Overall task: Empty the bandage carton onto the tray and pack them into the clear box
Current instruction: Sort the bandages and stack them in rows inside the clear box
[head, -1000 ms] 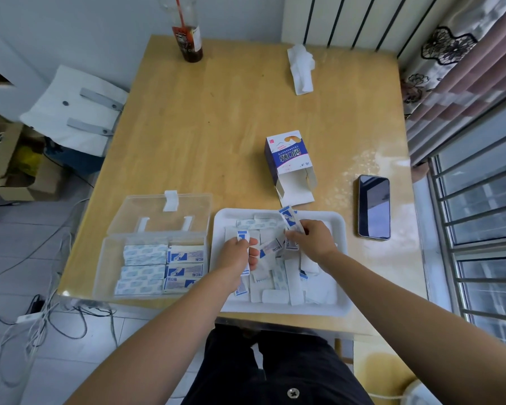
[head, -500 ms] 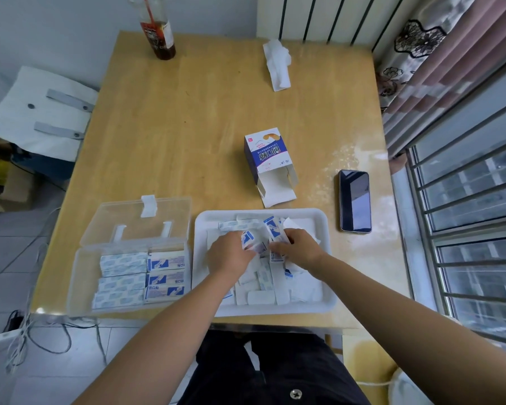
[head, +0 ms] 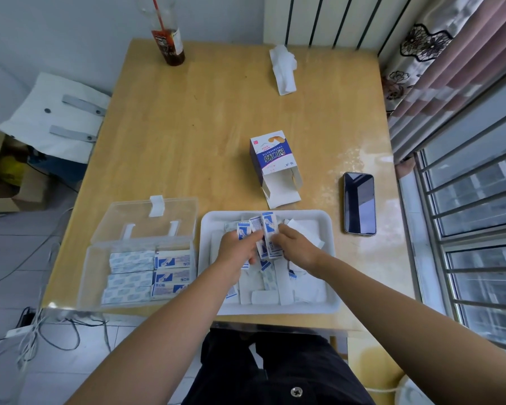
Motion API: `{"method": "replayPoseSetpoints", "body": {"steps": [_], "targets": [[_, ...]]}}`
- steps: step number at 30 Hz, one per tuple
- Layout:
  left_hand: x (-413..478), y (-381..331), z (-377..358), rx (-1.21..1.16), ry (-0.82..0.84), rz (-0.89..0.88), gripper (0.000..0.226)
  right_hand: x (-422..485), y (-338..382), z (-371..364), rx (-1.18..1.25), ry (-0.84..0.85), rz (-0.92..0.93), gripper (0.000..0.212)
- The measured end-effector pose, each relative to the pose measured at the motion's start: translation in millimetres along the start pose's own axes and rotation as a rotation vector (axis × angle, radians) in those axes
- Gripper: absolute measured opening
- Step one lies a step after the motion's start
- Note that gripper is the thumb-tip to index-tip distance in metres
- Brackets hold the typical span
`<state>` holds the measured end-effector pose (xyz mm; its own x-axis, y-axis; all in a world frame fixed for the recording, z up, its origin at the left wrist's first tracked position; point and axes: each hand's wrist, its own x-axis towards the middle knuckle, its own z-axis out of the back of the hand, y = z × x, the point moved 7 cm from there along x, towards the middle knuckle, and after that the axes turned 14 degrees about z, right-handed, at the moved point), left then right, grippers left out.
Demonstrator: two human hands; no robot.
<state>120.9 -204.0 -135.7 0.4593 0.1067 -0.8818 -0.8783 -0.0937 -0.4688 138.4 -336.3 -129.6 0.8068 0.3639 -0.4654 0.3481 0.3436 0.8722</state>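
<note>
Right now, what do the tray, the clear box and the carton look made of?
Tray: white, matte, likely plastic or foam; rounded moulded rim. Clear box: glossy see-through plastic; bandages show through its walls. Carton: thin printed cardboard; creased flaps folded open.

Head camera looks steeply down, close over the table [head: 216, 118].

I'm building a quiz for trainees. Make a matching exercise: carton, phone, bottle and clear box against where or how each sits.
1 carton
2 phone
3 bottle
4 clear box

a far left corner of the table
b right of the tray, screen dark
c left of the tray, lid open, bandages inside
d behind the tray, on its side, flaps open

Pairs: 1-d, 2-b, 3-a, 4-c
</note>
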Motion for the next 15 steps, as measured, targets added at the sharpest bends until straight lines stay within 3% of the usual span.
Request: {"method": "replayPoseSetpoints", "body": {"steps": [2,6,10,13,15], "targets": [[-2,1,-2,0.001,0.024,0.008,0.025,-1,-2,0,-0.083,0.006,0.030,0.018],[-3,1,-2,-0.034,0.096,0.000,0.019,-1,-2,9,-0.056,-0.091,0.064,0.021],[-1,-3,1,-0.063,0.123,-0.005,0.022,2,2,9,-0.069,-0.040,0.046,0.018],[4,-1,12,-0.200,0.068,0.062,0.038,5,13,9,0.033,-0.099,0.076,0.017],[2,1,14,-0.246,0.095,0.080,0.046,6,19,-1,0.024,-0.050,0.077,0.016]]}}
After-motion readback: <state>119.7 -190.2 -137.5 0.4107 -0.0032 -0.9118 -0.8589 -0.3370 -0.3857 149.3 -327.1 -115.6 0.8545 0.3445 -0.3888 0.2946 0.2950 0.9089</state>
